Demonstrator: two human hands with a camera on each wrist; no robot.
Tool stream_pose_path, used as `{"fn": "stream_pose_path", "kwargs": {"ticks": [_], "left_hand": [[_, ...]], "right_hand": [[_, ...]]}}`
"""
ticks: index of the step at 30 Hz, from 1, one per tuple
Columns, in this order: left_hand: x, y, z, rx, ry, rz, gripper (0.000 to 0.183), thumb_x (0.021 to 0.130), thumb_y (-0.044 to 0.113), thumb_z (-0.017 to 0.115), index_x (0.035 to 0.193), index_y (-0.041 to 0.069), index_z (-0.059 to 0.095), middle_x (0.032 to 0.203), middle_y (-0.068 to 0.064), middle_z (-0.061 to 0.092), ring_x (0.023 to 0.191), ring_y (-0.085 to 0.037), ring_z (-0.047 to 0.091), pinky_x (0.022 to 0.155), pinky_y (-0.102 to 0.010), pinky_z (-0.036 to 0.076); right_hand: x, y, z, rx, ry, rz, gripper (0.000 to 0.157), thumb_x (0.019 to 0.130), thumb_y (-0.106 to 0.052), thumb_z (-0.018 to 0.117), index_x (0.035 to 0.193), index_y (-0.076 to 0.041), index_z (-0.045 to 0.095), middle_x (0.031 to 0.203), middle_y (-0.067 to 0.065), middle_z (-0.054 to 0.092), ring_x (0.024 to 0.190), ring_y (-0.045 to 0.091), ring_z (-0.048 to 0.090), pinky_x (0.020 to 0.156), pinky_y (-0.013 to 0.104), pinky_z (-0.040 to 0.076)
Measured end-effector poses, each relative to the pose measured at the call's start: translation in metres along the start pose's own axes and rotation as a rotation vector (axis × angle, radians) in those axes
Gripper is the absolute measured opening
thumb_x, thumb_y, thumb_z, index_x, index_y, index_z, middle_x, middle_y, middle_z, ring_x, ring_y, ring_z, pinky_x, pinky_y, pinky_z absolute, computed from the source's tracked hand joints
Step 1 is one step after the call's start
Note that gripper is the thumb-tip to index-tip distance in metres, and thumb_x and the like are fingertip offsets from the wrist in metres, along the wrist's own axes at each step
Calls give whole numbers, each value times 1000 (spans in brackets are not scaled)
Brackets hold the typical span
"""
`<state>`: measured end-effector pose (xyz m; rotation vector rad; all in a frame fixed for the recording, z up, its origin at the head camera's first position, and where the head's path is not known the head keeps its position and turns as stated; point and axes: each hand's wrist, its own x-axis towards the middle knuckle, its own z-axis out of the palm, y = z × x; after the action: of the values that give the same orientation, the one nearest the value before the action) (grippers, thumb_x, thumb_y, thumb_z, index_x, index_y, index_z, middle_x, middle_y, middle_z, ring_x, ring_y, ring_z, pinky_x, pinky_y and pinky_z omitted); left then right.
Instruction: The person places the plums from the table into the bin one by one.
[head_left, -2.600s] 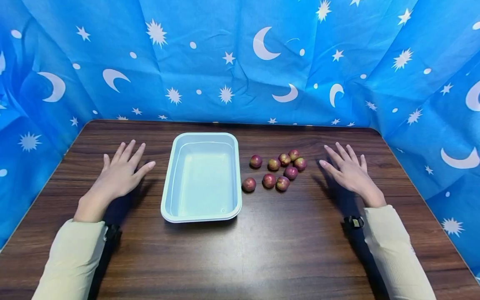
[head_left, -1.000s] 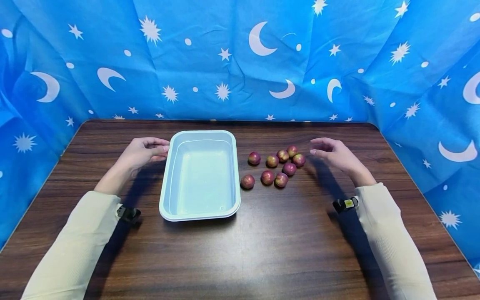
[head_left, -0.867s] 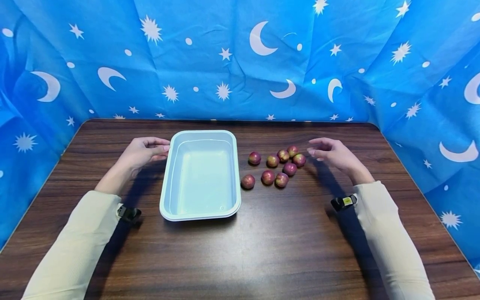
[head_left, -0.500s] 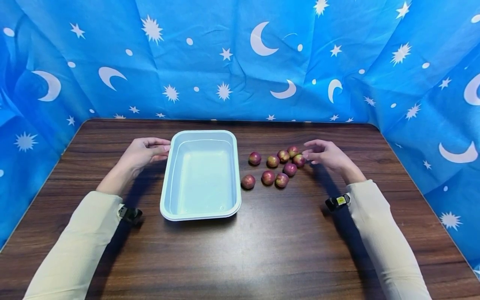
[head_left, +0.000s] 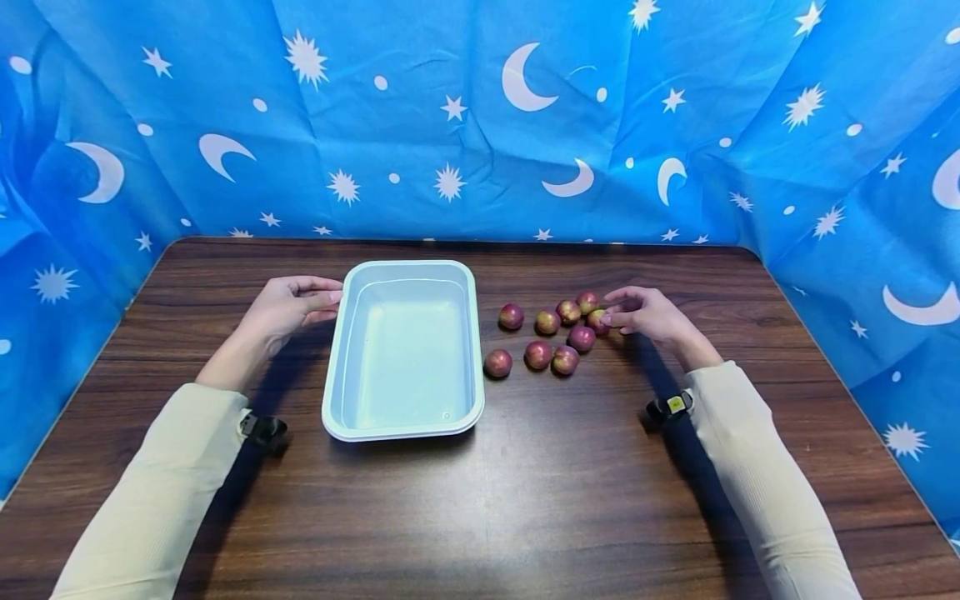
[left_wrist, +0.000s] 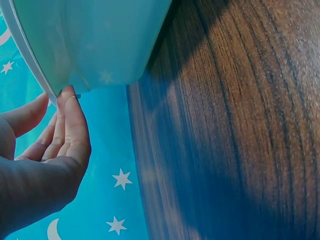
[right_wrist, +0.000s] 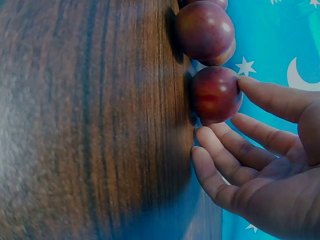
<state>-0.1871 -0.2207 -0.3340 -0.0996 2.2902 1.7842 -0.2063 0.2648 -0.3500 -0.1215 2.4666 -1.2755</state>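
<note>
In the head view I had the tray (head_left: 414,358) left of centre on the surface (head_left: 562,483), its far rim near the surface's far edge and its long sides running toward the near edge. The left hand (head_left: 291,310) was set narrow, pinching the tray's left rim near its far left corner between thumb and fingers; the left wrist view showed this contact. Nine red plums (head_left: 537,355) lay loosely grouped right of the tray, nearer the far edge than the near edge, with one just beside the tray's right rim. The right hand (head_left: 651,317) was partly closed at the rightmost plum (right_wrist: 216,95). Its thumb touched the fruit and its bent fingers stood along another side; I could not tell whether they gripped it. A black wrist unit (head_left: 264,431) was fitted at each light sleeve (head_left: 161,475). A blue patterned backdrop (head_left: 420,125) hung beyond the far edge.
</note>
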Motion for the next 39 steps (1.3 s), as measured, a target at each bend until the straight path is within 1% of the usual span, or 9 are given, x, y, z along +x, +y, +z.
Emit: {"fn": "stream_pose_path", "kwargs": {"ticks": [5,13,16,18,21,25,31,35,39], "left_hand": [[0,0,0,6,0,0,40,92,11,56,122,-12,45,86,6,62,77,-4,62,80,-26,53],[0,0,-1,1,-6,-1,39,92,10,55,123,-13,45,85,6,62,78,-5,62,79,-25,53],[0,0,-1,-5,-7,-3,39,92,10,55,122,-12,45,86,5,62,78,-5,62,79,-26,53],[0,0,-1,-10,-1,-5,39,92,10,56,122,-12,46,86,5,63,78,-6,63,80,-26,53],[-1,1,-1,-13,6,-3,38,91,10,56,121,-12,47,86,4,63,77,-6,63,80,-28,53],[-1,0,-1,-12,-3,-2,39,92,10,56,122,-12,46,85,5,63,77,-6,63,80,-27,53],[-1,0,-2,-9,-14,-4,39,92,9,54,123,-13,44,84,7,63,77,-5,63,79,-26,53],[-1,0,-2,-34,-20,-7,39,92,7,54,123,-14,44,83,6,64,76,-6,63,79,-26,53],[-1,1,-2,-59,-24,-1,38,92,5,54,122,-15,43,81,6,64,75,-6,64,80,-28,53]], "right_hand": [[2,2,1,-17,23,4,41,90,-15,60,122,6,47,112,24,54,91,24,55,78,36,53],[4,3,1,-14,58,10,38,89,-17,62,117,7,53,105,20,60,86,22,55,73,31,52],[4,3,-1,2,64,8,36,88,-16,62,116,7,54,103,17,61,85,20,56,74,32,51],[3,3,-3,12,58,3,39,88,-17,62,117,7,53,103,17,61,86,20,56,75,33,52],[2,0,-7,14,53,0,42,88,-20,62,119,6,52,107,19,59,90,24,57,79,35,52],[1,-5,-12,18,56,-13,46,87,-25,63,120,5,51,108,19,58,94,31,57,82,39,51],[-1,-16,-20,14,89,-19,46,87,-27,63,120,3,52,105,14,61,94,31,57,78,36,53],[-1,-25,-24,10,110,-20,44,87,-26,64,119,2,53,104,12,62,91,26,60,78,36,53],[2,-35,-25,19,118,-30,44,86,-26,65,118,1,54,103,9,62,86,17,61,78,34,53]]}}
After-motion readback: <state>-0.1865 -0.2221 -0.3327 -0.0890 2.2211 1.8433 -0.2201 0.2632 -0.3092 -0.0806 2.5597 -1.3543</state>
